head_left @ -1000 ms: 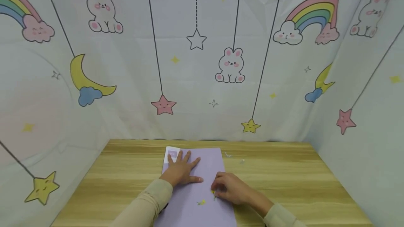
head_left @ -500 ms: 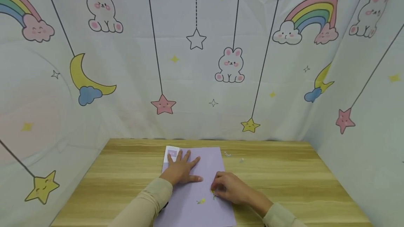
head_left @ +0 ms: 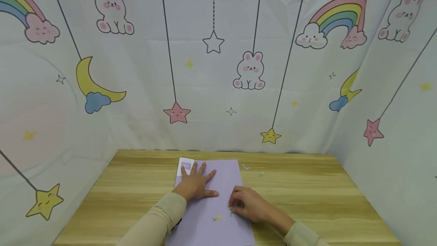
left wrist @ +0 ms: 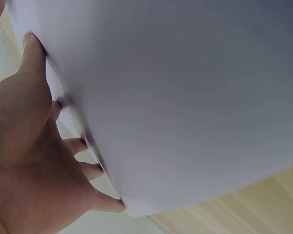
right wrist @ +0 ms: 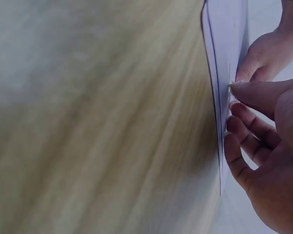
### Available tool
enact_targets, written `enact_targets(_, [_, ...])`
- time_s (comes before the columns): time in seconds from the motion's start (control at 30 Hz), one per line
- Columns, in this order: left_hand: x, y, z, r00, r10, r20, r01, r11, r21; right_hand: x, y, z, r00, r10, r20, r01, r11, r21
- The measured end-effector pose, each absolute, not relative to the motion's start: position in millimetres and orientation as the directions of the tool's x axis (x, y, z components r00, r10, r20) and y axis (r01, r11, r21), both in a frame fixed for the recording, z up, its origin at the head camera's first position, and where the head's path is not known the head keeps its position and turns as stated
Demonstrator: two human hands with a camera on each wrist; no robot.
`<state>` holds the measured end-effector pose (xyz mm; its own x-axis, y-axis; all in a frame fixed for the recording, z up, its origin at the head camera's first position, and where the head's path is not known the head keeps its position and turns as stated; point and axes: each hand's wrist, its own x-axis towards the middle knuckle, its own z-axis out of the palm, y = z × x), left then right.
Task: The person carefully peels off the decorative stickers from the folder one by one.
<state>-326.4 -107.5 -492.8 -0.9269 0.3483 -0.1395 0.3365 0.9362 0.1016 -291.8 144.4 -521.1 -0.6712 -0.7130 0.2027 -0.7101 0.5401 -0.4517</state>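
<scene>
A purple booklet or folder (head_left: 205, 234) with a white, printed top-left corner lies flat on the wooden table. Spread across its upper left part, my left hand (head_left: 194, 185) presses down with straight fingers; the left wrist view shows the same palm (left wrist: 29, 136) and fingertips against the sheet. At the right side of the cover, my right hand (head_left: 250, 205) pinches a small yellow flower (head_left: 231, 210) with a thin green stem, partly hidden by the fingers. Its curled fingers (right wrist: 239, 161) touch close to the page edge in the right wrist view. A second yellow flower (head_left: 217, 218) lies on the cover, left of that hand.
Beyond the booklet's upper right corner, a small pale curved piece (head_left: 246, 167) and another tiny pale piece (head_left: 261, 174) lie on the wooden table (head_left: 307, 193). White cloth walls (head_left: 211, 132) printed with rabbits, stars and rainbows enclose its back and sides.
Both hands stay in place. The flower at my right fingertips shifts only very slightly; the other flower and the booklet keep their positions.
</scene>
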Motion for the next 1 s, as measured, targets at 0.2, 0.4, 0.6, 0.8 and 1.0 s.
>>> enact_targets(0.2, [-327, -108, -495, -0.925, 0.355, -0.131, 0.345, 0.934, 0.096, -293, 144, -524, -0.676, -0.709, 0.200, -0.696, 0.525, -0.491])
enact_targets(0.4, [-327, -108, -495, -0.926, 0.353, -0.137, 0.345, 0.935, 0.081, -295, 145, -523, -0.691, -0.700, 0.180, -0.654, 0.499, -0.568])
enact_targets(0.6, [-328, -107, -493, -0.926, 0.353, -0.134, 0.345, 0.935, 0.080, -296, 146, -516, -0.691, -0.706, 0.158, -0.648, 0.506, -0.569])
enact_targets(0.8, [-329, -106, -494, -0.926, 0.348, -0.146, 0.338, 0.937, 0.086, -296, 147, -512, -0.680, -0.705, 0.203, -0.678, 0.498, -0.541])
enact_targets(1.0, [-330, -106, -498, -0.928, 0.340, -0.152, 0.331, 0.940, 0.084, -296, 150, -512, -0.686, -0.683, 0.252, -0.688, 0.495, -0.531])
